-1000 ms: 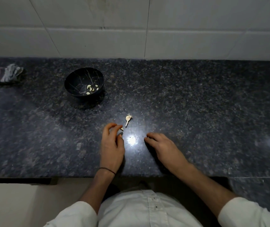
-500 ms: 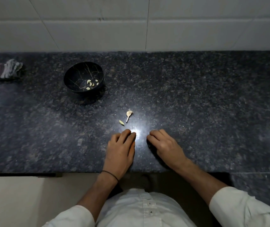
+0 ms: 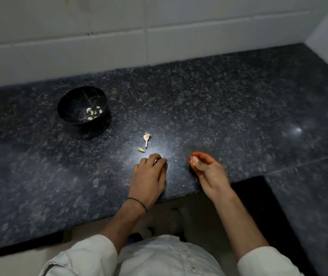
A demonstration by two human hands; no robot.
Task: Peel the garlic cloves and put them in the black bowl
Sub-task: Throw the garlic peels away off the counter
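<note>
At the tabletop's (image 3: 238, 108) front edge, the right hand (image 3: 207, 167) pinches a bit of garlic (image 3: 193, 161), seemingly mid-peel, while the left hand (image 3: 149, 173) rests curled, its hold unclear; next likely comes a reach left to the black bowl (image 3: 73, 99) of cloves (image 3: 91, 113).

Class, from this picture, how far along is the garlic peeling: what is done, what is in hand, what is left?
Done: several peeled cloves lie in the black bowl. In hand: the right hand pinches a thin scrap of skin; the left hand curls over something pale, too small to identify. Left: a small piece beside the garlic stem on the countertop may be an unpeeled clove.
</note>
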